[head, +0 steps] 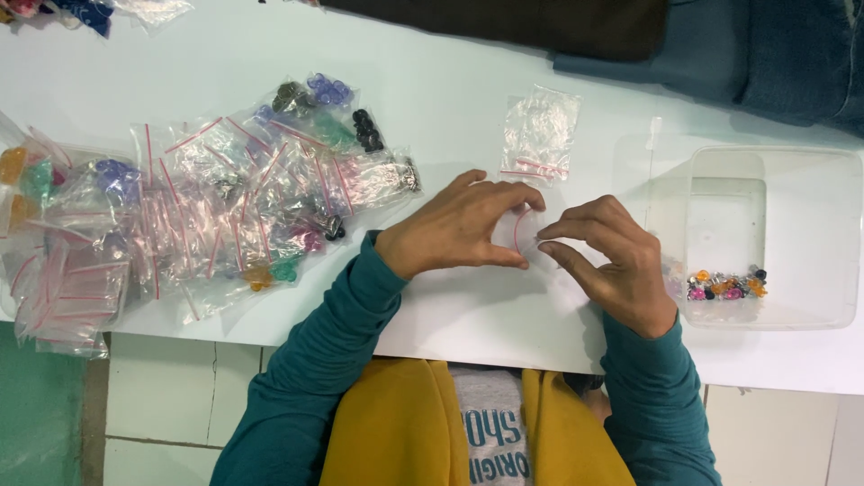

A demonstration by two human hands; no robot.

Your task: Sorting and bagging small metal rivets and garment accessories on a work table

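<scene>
Small clear plastic zip bag with a red seal line [520,231] sits pinched between both hands near the front edge of the white counter [468,310], about midway along it. Left hand [457,229] curls over the bag from the left, its fingers [504,193] clenched on the bag's edge. Right hand [612,261] meets it from the right, thumb and forefinger closed on the same bag. Handling it well seems to call for a light, even pinch along the red seal, both hands held close above the counter.

To the left, a large heap of similar clear bags with coloured beads [243,193] spreads toward the counter's left edge. One empty clear bag [538,133] lies just behind the hands. At the right edge stands a translucent rectangular plastic tub [846,234] holding a small cluster of coloured beads [724,284]. Dark folded cloth [720,45] lies along the far edge. Pale floor tiles [162,387] show below the counter.
</scene>
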